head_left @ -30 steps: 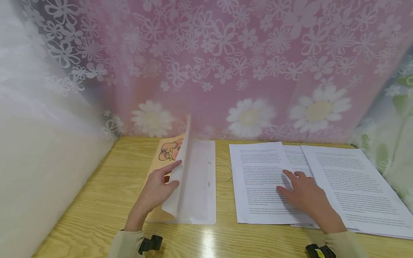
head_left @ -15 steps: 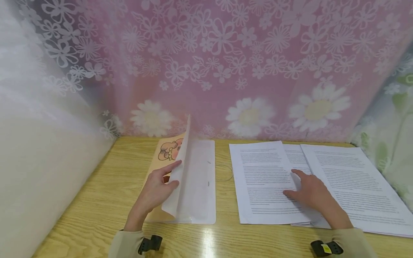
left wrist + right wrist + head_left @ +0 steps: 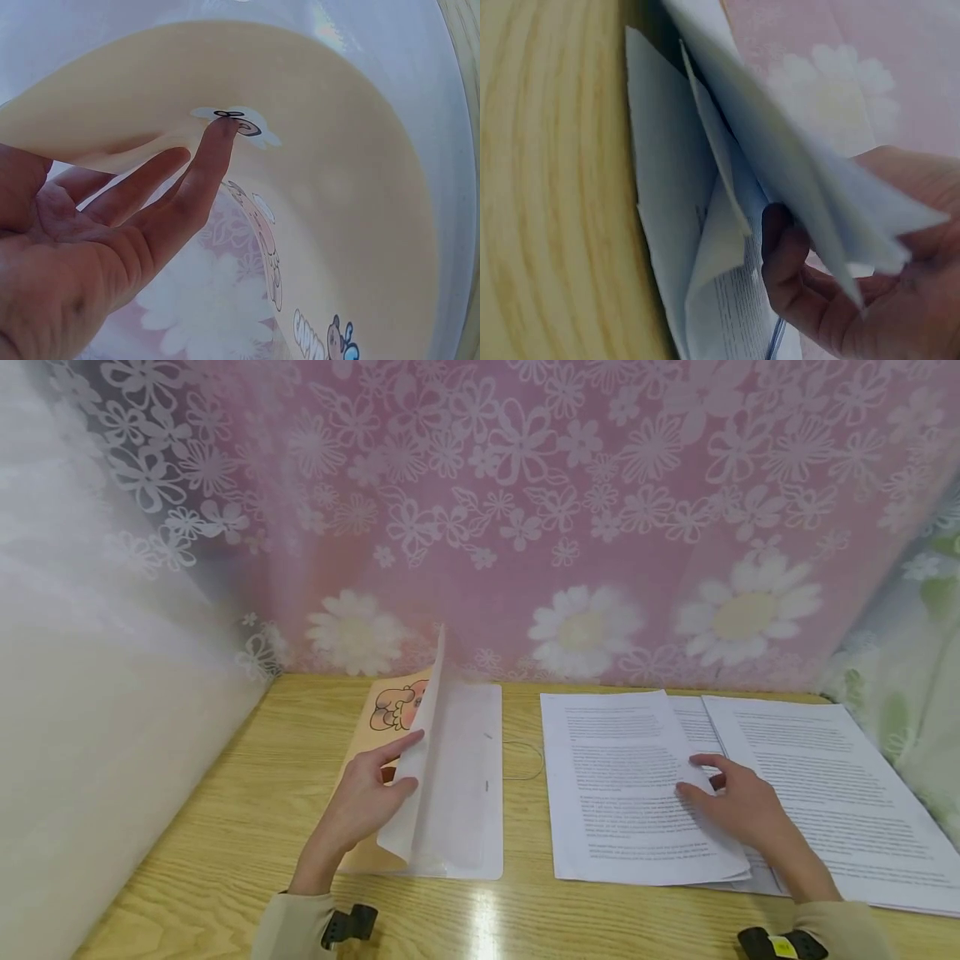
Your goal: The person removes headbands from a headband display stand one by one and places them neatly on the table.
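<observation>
In the head view my left hand (image 3: 369,802) is at the raised orange cover (image 3: 371,743) of a folder with a cartoon on it. In the left wrist view, the extended fingertip (image 3: 223,129) touches the curved cover over a small print. The folder's translucent back (image 3: 461,785) lies on the table to the right. My right hand (image 3: 738,802) pinches the right edge of the printed sheets (image 3: 615,777) between thumb and fingers. In the right wrist view these sheets (image 3: 780,142) bend upward, with their corners fanned apart near the palm.
Another stack of printed paper (image 3: 840,793) lies at the right, partly under my right forearm. A thin cord loop (image 3: 536,760) sticks out from the folder's right side. A pink flowered curtain (image 3: 480,527) stands behind the wooden table (image 3: 225,835).
My right hand has moved right, off the printed page to its right edge, and now grips and lifts the sheets there. The left hand and folder cover stay as they were.
</observation>
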`<state>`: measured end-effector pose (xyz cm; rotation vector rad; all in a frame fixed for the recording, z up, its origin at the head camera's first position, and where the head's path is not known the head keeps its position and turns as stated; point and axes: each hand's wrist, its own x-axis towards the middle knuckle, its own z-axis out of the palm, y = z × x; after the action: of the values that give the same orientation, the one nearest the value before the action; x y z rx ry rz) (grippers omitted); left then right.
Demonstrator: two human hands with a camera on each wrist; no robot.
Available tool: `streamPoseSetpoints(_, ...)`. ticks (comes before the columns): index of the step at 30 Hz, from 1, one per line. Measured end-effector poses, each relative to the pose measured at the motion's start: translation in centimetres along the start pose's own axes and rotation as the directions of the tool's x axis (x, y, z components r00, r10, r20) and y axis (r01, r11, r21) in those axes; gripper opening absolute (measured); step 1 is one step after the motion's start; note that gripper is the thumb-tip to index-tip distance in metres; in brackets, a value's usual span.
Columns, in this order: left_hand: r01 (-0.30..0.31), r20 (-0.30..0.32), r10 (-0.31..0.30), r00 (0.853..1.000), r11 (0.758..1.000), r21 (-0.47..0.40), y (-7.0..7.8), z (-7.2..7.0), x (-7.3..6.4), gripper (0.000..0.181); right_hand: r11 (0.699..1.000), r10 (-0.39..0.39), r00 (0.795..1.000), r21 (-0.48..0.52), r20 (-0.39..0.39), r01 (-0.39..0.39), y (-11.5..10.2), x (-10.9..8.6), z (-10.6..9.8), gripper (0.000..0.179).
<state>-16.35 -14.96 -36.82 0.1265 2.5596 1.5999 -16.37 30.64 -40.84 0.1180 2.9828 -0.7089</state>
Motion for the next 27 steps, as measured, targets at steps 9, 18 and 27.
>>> streamPoseSetpoints(9,-0.004,-0.01,0.004,1.0,0.999,0.032,-0.1,0.0,0.0,0.057,0.963,-0.039,0.997,0.267,0.07,0.019,1.6,-0.9,-0.7,0.048)
streamPoseSetpoints(18,-0.016,-0.008,0.016,1.0,0.997,0.071,-0.1,0.0,0.0,0.059,0.939,-0.063,0.998,0.338,-0.027,0.068,2.2,-1.7,-1.1,0.05)
streamPoseSetpoints(27,-0.011,0.001,0.011,1.0,0.999,0.037,-0.2,0.0,0.1,0.057,0.862,-0.036,0.994,0.5,-0.101,0.082,2.5,-2.1,-1.3,0.049)
